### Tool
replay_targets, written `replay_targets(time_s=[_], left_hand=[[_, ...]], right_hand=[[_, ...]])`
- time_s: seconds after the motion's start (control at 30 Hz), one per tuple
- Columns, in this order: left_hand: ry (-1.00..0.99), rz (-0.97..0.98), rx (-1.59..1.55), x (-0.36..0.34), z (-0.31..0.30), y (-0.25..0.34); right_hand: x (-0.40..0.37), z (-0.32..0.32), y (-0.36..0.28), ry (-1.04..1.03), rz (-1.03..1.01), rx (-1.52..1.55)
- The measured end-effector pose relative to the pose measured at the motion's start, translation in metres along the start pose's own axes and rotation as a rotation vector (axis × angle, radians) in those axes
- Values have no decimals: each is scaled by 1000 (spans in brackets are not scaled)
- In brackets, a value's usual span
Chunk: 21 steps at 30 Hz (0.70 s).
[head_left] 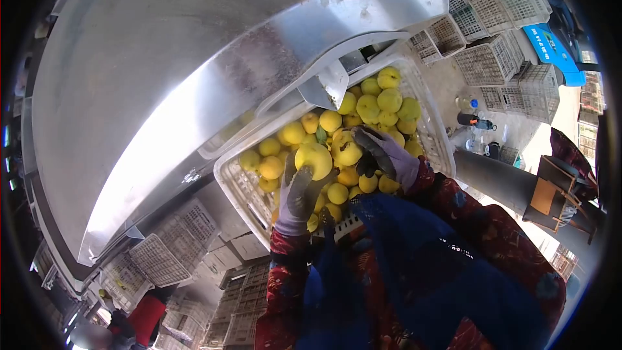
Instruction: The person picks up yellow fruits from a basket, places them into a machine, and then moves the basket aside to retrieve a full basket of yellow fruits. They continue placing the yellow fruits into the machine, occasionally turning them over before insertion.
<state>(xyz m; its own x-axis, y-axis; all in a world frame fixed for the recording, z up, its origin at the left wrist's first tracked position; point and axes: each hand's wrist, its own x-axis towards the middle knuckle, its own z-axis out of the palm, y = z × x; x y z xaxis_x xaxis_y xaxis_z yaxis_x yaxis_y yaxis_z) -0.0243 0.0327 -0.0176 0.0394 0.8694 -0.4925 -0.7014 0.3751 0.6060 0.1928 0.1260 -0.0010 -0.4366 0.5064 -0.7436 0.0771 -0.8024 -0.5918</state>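
Note:
My left hand [299,198], in a dark-palmed purple-grey glove, is closed around a smooth yellow fruit [313,159] the size of a peach or apple. My gloved right hand [387,155] has its fingers curled against another yellow fruit [346,149], which shows a dark blemish near its top. Both fruits are just above a white plastic crate [440,136] full of similar yellow and greenish fruit [389,100]. A green leaf [321,135] lies among them. Part of the heap is hidden under my hands and sleeves.
A large metal table [162,39] with a shiny raised rim curves along the crate's far side. Stacked white crates [489,61] stand at upper right, and more crates [172,253] at lower left. Bottles [476,120] are on the floor. Another person [116,327] is at lower left.

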Motion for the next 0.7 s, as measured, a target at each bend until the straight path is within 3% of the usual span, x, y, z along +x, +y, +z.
replay_targets(time_s=[0.1, 0.17, 0.2, 0.23, 0.3, 0.37, 0.43, 0.53, 0.57, 0.67, 0.7], left_hand=[[-5, 76, -90, -10, 4, -4], [-12, 49, -200, -14, 0, -2], [-17, 37, -256, -14, 0, 0], [-16, 71, -136, -14, 2, -2], [-3, 104, -31, -13, 12, -3], [1, -26, -337, -11, 21, 3], [-27, 24, 0, -9, 9, 1], [-24, 160, -38, -1, 26, 11], [-14, 216, -142, 2, 36, 17], [-107, 280, -99, 9, 43, 33], [-57, 272, -69, 11, 42, 34]], right_hand=[[-31, 11, -29, -204, -33, -66], [-36, 20, -27, -145, -355, -303], [-38, 27, -30, -114, -517, -421], [-49, 31, -36, 37, -518, -613], [-41, 43, -26, 166, -848, -546], [-36, 49, -24, 280, -1082, -593], [-33, 50, -28, 389, -1222, -763], [-38, 45, -46, 321, -990, -815], [-36, 45, -49, 315, -983, -829], [-29, 48, -56, 344, -1002, -848], [-27, 52, -57, 386, -1038, -834]])
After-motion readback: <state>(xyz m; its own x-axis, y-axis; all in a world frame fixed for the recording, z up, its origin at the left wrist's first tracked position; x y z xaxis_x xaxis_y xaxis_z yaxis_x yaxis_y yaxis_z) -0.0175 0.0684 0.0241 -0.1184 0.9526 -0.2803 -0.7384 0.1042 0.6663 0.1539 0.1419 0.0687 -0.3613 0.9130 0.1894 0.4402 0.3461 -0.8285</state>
